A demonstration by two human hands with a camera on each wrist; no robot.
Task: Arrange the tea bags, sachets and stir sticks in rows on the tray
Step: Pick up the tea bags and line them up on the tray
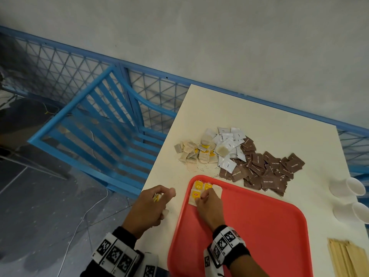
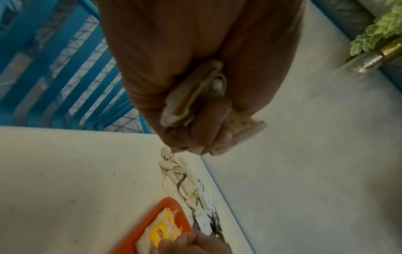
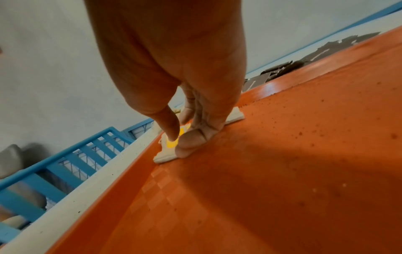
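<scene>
A red tray (image 1: 259, 226) lies on the cream table (image 1: 249, 120). Several tea bags with yellow tags (image 1: 198, 185) sit side by side in its far left corner. My right hand (image 1: 200, 196) is over them, thumb and curled fingers pinching one tea bag (image 3: 163, 157) that lies flat on the tray (image 3: 282, 171). My left hand (image 1: 159, 196) hovers left of the tray and grips a bunch of tea bags (image 2: 191, 99). Beyond the tray lie loose tea bags (image 1: 193, 154), white sachets (image 1: 229, 148) and brown sugar sachets (image 1: 265, 170). Wooden stir sticks (image 1: 345, 260) lie at the near right.
Two white paper cups (image 1: 349, 188) lie on their sides at the table's right edge. A blue chair (image 1: 95, 124) stands against the table's left side, with a blue mesh fence (image 1: 60, 62) behind. Tea crumbs speckle the table near the tray's far corner.
</scene>
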